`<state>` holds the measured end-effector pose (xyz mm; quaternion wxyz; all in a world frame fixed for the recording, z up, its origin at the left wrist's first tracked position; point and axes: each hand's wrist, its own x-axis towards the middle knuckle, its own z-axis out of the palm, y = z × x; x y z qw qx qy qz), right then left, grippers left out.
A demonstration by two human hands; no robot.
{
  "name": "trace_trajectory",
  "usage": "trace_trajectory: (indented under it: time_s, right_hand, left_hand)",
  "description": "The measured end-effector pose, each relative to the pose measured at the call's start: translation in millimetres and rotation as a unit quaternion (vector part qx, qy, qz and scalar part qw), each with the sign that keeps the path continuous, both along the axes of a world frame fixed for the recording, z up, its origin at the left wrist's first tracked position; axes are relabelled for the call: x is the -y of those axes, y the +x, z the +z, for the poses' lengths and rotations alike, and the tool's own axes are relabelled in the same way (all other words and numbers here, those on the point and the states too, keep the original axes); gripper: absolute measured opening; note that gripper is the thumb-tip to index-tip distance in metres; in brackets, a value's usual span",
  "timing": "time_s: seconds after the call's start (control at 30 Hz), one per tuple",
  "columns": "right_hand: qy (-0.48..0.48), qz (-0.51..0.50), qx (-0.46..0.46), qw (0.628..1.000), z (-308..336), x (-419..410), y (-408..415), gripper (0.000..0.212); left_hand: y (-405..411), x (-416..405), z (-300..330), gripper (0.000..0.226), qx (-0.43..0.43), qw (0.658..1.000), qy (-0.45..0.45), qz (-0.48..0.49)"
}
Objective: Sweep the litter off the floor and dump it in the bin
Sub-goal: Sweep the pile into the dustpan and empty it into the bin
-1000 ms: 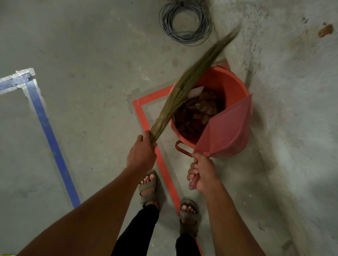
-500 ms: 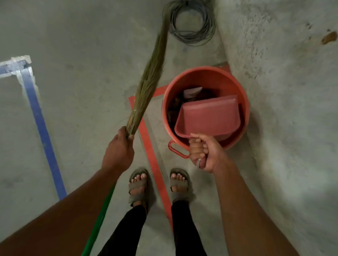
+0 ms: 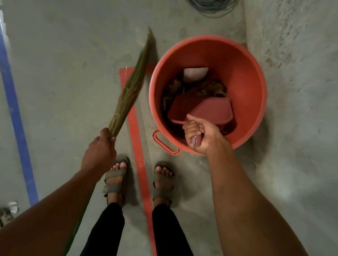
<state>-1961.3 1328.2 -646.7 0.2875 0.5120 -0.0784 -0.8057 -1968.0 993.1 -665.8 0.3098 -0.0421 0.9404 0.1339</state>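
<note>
Grey concrete floor (image 3: 66, 79) meets a rough concrete wall (image 3: 309, 78), and against that wall stands a round orange plastic bin (image 3: 249, 77), with brown litter (image 3: 199, 88) seen at its bottom. A red plastic dustpan (image 3: 202, 110) is held tilted down inside the bin, its handle gripped in the curled right hand (image 3: 201, 135). A straw-bristled broom (image 3: 130, 90) is gripped by the left hand (image 3: 99, 150), bristles pointing away, left of the bin. Red tape (image 3: 139, 156) and blue tape (image 3: 10, 99) are stuck to the floor.

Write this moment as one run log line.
step: dumping | right hand: holds dustpan inside bin | left hand: holds broom
</note>
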Motion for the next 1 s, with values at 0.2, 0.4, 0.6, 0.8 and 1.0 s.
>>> trace_trajectory:
  time_s: [0.2, 0.4, 0.6, 0.8, 1.0]
  right_hand:
    - [-0.043, -0.051, 0.020, 0.998, 39.0, -12.4, 16.2, 0.044]
    - [0.015, -0.028, 0.031, 0.999, 12.8, -14.1, -17.5, 0.043]
    - [0.121, 0.006, 0.024, 0.992, -19.3, 14.4, -47.0, 0.047]
    - [0.003, -0.085, 0.022, 0.996, 21.6, -1.4, -0.9, 0.049]
    - [0.119, 0.007, 0.048, 0.992, -7.3, -1.3, 11.4, 0.033]
  left_hand:
    - [20.6, -6.7, 19.6, 0.033, 0.012, 1.000, 0.003, 0.028]
    - [0.0, -13.4, 18.2, 0.034, -0.012, 0.999, 0.013, 0.032]
    - [-18.0, -14.6, -0.3, 0.035, -0.041, 0.999, 0.029, 0.005]
    - [-7.6, -12.7, 9.9, 0.040, -0.043, 0.998, 0.045, 0.012]
    - [-1.5, -6.4, 0.8, 0.039, -0.046, 0.997, 0.061, 0.016]
